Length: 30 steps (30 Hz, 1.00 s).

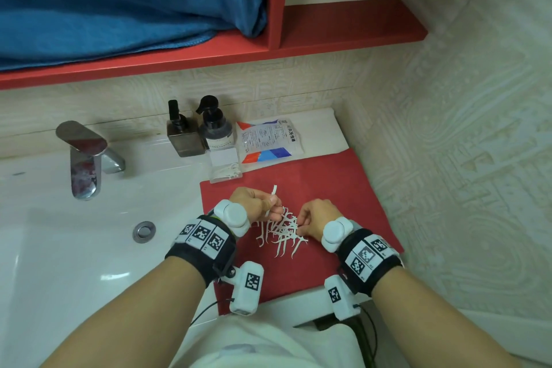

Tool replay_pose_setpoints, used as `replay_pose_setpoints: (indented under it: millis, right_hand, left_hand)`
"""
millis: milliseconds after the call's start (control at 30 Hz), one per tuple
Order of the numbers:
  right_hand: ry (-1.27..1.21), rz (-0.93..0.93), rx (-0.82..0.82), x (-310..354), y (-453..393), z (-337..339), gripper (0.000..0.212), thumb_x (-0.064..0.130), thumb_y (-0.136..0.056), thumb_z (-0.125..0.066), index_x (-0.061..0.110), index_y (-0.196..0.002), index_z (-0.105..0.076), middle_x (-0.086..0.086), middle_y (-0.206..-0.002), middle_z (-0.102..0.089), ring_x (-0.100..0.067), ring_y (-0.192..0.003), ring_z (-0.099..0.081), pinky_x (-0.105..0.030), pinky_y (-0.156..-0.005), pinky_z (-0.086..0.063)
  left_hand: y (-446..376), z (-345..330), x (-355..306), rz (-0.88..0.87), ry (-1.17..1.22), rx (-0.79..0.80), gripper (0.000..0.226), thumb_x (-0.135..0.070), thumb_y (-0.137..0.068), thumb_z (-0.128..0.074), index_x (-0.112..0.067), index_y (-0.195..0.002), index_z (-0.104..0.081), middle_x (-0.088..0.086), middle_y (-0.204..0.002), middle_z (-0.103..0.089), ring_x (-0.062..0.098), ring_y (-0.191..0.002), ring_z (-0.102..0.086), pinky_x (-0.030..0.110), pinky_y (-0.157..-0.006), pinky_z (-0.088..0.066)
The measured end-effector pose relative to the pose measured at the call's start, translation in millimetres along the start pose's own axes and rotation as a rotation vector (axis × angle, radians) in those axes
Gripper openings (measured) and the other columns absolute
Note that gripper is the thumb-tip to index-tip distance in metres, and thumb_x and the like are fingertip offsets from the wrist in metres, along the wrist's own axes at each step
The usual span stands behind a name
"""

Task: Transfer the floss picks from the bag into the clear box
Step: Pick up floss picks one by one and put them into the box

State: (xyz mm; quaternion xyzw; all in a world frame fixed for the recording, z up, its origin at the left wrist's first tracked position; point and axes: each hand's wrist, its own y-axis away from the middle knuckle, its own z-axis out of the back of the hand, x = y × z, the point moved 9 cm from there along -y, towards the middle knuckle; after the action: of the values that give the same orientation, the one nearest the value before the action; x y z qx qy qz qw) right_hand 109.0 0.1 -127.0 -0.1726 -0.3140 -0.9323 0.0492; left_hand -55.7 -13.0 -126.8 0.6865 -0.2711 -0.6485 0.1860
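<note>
Bag: the floss pick bag [267, 140] lies flat at the back of the worktop [334, 134], on the white strip just behind the red mat [343, 188]. It looks slack and emptied, though I cannot see inside it.
Loose picks: a heap of white floss picks [283, 231] lies on the red mat between my two hands, tangled and overlapping.
Clear box: the clear box [224, 165] stands at the mat's far left corner, just in front of the two pump bottles [198, 131]. A few picks show through its near end, so some transfer is done.
Left grip: my left hand [254, 203] has thumb and fingers curled, pinching a small bunch of picks, one handle sticking up above my knuckles.
Right grip: my right hand [316, 219] is curled at the right edge of the heap, fingertips on the picks there; it seems to be pinching some, but the fingers hide just how many.
Done so far: the picks are out of the bag, as far as I can judge, and a small share is already in the box.
Left to do: the bulk of the heap is on the mat, well apart from the box. I judge the job is under halfway; what I hold has yet to go in.
Beside: the sink [89, 248] and faucet [85, 155] sit to my left.
</note>
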Motion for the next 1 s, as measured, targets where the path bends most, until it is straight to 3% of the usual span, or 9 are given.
replay_pose_setpoints:
  millis: [100, 233, 367, 467, 633, 800, 1000]
  right_hand:
    - [-0.041, 0.022, 0.016, -1, -5, -4, 0.019, 0.015, -0.071, -0.084, 0.023, -0.072, -0.067, 0.01, -0.067, -0.066, -0.008, -0.067, -0.065, -0.024, -0.07, -0.055]
    - [-0.046, 0.082, 0.018, 6, -12, 3, 0.013, 0.014, -0.075, -0.081, 0.019, -0.081, -0.071, 0.003, -0.077, -0.072, -0.004, -0.065, -0.064, -0.016, -0.064, -0.049]
    - [-0.081, 0.162, 0.018, 25, -16, 23, 0.013, 0.014, -0.08, -0.077, 0.024, -0.086, -0.072, 0.006, -0.081, -0.071, -0.004, -0.07, -0.066, -0.008, -0.064, -0.045]
    - [-0.106, 0.246, 0.01, 43, -18, 32, 0.016, 0.013, -0.083, -0.075, 0.028, -0.088, -0.074, 0.015, -0.082, -0.071, 0.008, -0.075, -0.064, -0.005, -0.071, -0.044]
    - [-0.243, 0.326, -0.002, 61, -25, 34, 0.019, 0.007, -0.082, -0.074, 0.024, -0.091, -0.076, 0.014, -0.084, -0.074, 0.003, -0.081, -0.069, -0.017, -0.082, -0.054]
    - [-0.333, 0.275, -0.103, 63, -29, 39, 0.033, 0.014, -0.07, -0.085, 0.024, -0.099, -0.072, 0.007, -0.079, -0.073, -0.005, -0.071, -0.068, -0.023, -0.073, -0.057]
    - [-0.335, 0.29, -0.255, 63, -19, 58, 0.021, 0.014, -0.068, -0.087, 0.017, -0.085, -0.075, 0.01, -0.07, -0.07, 0.001, -0.065, -0.063, -0.01, -0.067, -0.05]
  left_hand:
    - [-7, 5, 7, 0.018, 0.034, -0.039, 0.015, -0.004, -0.091, -0.06, 0.008, -0.095, -0.068, 0.021, -0.085, -0.071, 0.019, -0.06, -0.071, 0.025, -0.061, -0.059]
    - [-15, 13, 13, 0.031, 0.027, -0.072, 0.013, -0.005, -0.091, -0.061, 0.006, -0.093, -0.069, 0.019, -0.084, -0.071, 0.021, -0.064, -0.07, 0.031, -0.072, -0.059]
    - [-24, 23, 18, 0.039, 0.057, -0.132, 0.015, -0.002, -0.091, -0.06, 0.009, -0.095, -0.067, 0.018, -0.079, -0.07, 0.015, -0.054, -0.068, 0.022, -0.059, -0.058]
    - [-30, 27, 25, 0.068, 0.061, -0.144, 0.015, -0.003, -0.091, -0.06, 0.008, -0.096, -0.068, 0.016, -0.08, -0.071, 0.014, -0.054, -0.068, 0.02, -0.058, -0.057]
    - [-39, 19, 36, 0.155, 0.088, -0.022, 0.016, -0.008, -0.092, -0.06, 0.004, -0.097, -0.07, 0.018, -0.086, -0.073, 0.024, -0.074, -0.072, 0.036, -0.081, -0.058]
    - [-33, 7, 32, 0.142, 0.173, 0.154, 0.013, -0.006, -0.092, -0.058, 0.0, -0.094, -0.07, 0.019, -0.086, -0.072, 0.025, -0.074, -0.073, 0.03, -0.071, -0.06]
    - [-24, -4, 17, 0.103, 0.17, 0.254, 0.019, -0.006, -0.093, -0.056, 0.006, -0.104, -0.066, 0.012, -0.078, -0.074, 0.019, -0.067, -0.072, 0.023, -0.06, -0.056]
